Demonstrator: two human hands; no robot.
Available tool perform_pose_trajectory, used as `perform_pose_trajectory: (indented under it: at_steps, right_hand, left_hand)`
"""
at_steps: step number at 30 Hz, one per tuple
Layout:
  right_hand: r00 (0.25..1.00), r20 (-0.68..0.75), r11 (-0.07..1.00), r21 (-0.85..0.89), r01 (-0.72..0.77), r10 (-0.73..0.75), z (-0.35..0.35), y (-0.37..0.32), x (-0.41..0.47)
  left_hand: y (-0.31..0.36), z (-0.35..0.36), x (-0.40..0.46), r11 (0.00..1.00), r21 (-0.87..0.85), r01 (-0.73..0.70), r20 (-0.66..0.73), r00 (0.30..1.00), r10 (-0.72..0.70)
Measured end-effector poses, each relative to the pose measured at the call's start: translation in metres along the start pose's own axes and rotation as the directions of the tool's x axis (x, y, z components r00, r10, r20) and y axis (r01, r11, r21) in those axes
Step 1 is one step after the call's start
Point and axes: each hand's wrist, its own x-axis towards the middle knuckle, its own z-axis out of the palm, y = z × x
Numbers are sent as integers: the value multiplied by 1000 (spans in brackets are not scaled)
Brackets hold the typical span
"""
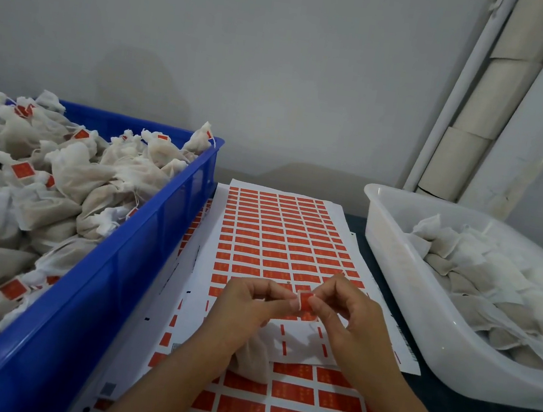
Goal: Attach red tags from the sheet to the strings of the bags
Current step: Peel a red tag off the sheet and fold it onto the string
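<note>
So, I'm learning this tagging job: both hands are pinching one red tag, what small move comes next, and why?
Probably press the red tag closed between the fingertips. Both the left hand and the right hand already pinch it above the sheet, with a bag under the wrists; the string itself is too fine to see.

Blue crate at nine o'clock holds off-white bags bearing red tags. The white sheet carries a red rectangle grid. Translucent white tub at three o'clock.

Glossy plastic crate, cloth bags
</note>
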Motion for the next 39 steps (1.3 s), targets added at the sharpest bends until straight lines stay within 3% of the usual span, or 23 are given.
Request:
perform_pose_trajectory:
  at_steps: [19, 25, 31, 36, 39]
  right_hand:
    - [1000, -18, 1000, 20, -2, 2, -3, -3, -1]
    - [1000, -14, 1000, 5, 22, -21, 1, 0, -2]
    - [1000, -28, 1000, -1, 3, -3, 3, -1, -2]
    - [996, -82, 971, -237, -37, 18, 9, -4, -5]
    - [994, -91, 958, -274, -79, 56, 13, -9, -5]
  left_hand:
    - [1, 4, -3, 994, -26, -110, 54, 992, 111]
    - [-6, 5, 0, 961, 186, -202, 45, 979, 197]
    - [-8, 4, 2, 966, 174, -192, -5, 981, 196]
    - [-6, 4, 2, 976, 97, -194, -10, 981, 196]
    - [-6, 2, 2, 979, 62, -193, -18, 981, 194]
